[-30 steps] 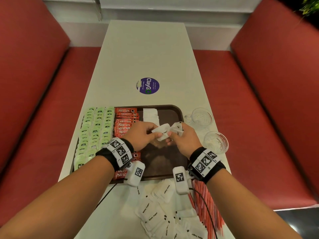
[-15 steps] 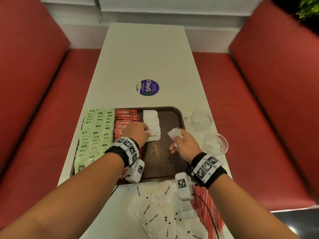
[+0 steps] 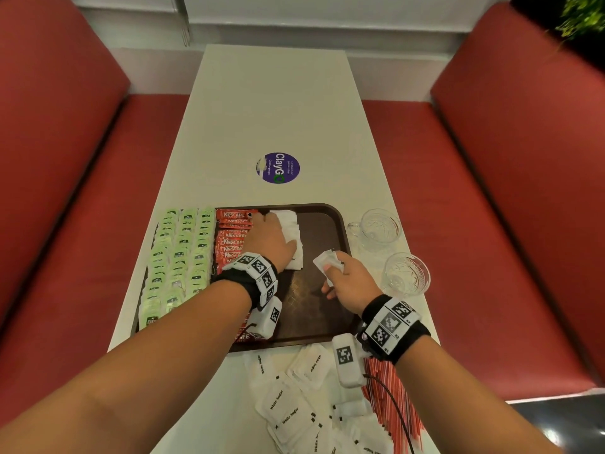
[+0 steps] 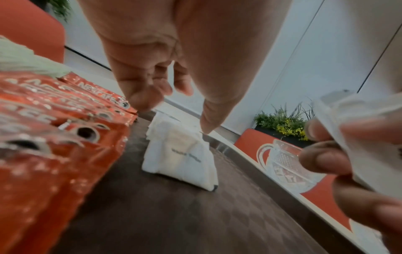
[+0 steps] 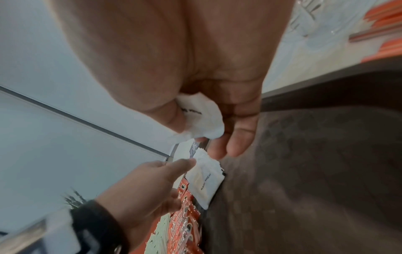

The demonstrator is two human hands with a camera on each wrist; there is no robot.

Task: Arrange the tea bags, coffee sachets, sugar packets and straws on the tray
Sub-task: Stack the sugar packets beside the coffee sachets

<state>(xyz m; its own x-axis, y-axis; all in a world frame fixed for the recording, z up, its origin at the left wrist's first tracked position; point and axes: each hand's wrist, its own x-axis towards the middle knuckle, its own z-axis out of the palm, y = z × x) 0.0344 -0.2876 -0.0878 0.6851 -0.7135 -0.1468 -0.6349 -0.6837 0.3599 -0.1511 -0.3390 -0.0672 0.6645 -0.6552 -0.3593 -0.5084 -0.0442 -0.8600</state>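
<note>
Pressing down on the row of sugar packets (image 3: 289, 234) with flat, straight fingers, the left hand (image 3: 270, 240) is basically just tidying the white column next to the coffee sachets (image 3: 233, 239). Right hand (image 3: 347, 280) hovers over the bare part of the tray (image 3: 327, 309), pinching a held sugar packet (image 3: 324, 262) between thumb and fingertips. Tea bags (image 3: 178, 257) already fill the tray's left side in 3 columns. Loads more loose sugar (image 3: 288, 407) and the straws (image 3: 379, 388) sit on the table (image 3: 271, 103), nearer than the tray.

Risk imo: those overlapping packets look slippery, so a sideways nudge could fan the row out or shove it into the sachets. Also 2 glass cups (image 3: 376, 229) are just beside the right hand, easy to clip.
</note>
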